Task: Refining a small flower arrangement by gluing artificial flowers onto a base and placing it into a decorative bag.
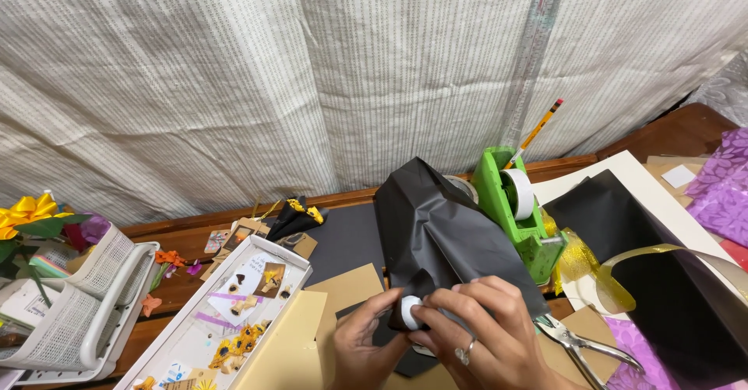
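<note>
At the far left, one white basket (93, 296) is seen, with one yellow bow (27, 209) above it. Next to it one white tray (204, 324) is placed, and several small paper flowers are kept in it; they are too small to be counted.

In the near middle, the left hand (366, 347) is curled under the lower end of one black paper wrap (440, 238), and the paper is gripped by its fingers. The right hand (487, 331) is closed over the same end, and one small white object (411, 312) is pinched between thumb and fingers against the paper. What this object is cannot be told.

A judgement: the thin paper can be torn or creased if it is squeezed too hard, and the white object can slip if the grip is loosened.

To the right, one green tape dispenser (514, 211), one ruler (530, 63), one pencil (539, 131), one gold ribbon (615, 269) and one pair of pliers (580, 347) are counted. The pliers lie just beside the right hand, so they can be knocked by it.
</note>
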